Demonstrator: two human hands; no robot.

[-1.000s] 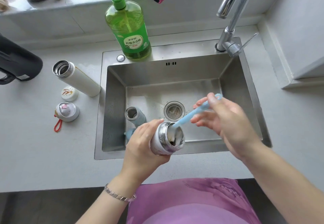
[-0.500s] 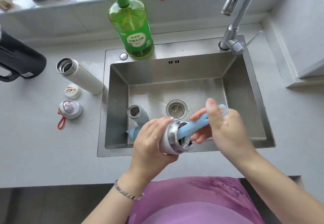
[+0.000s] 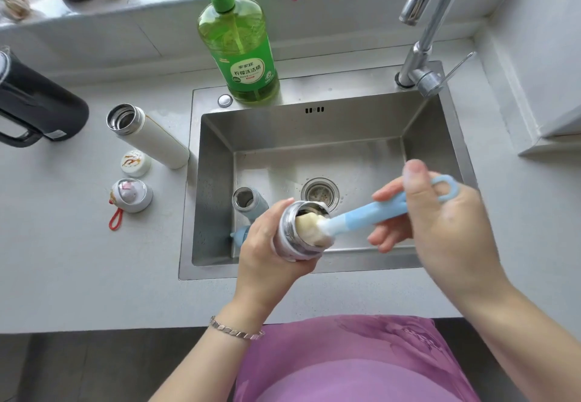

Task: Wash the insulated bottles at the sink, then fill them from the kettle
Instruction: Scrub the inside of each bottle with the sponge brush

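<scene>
Sink [image 3: 314, 124] centre open; grey bottle [image 3: 248, 202] front-left; soap bottle [image 3: 242, 49] behind.

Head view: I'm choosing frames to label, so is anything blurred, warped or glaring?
In the head view, the right hand and brush are slightly motion-smeared; the left hand and its bottle look sharp; wide-angle warp bows the counter edges; daylight is soft, with mild glare on the faucet.

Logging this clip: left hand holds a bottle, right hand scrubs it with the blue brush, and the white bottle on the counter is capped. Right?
One slip: the head view shows the white bottle uncapped, mouth open. The rest stands.
</scene>
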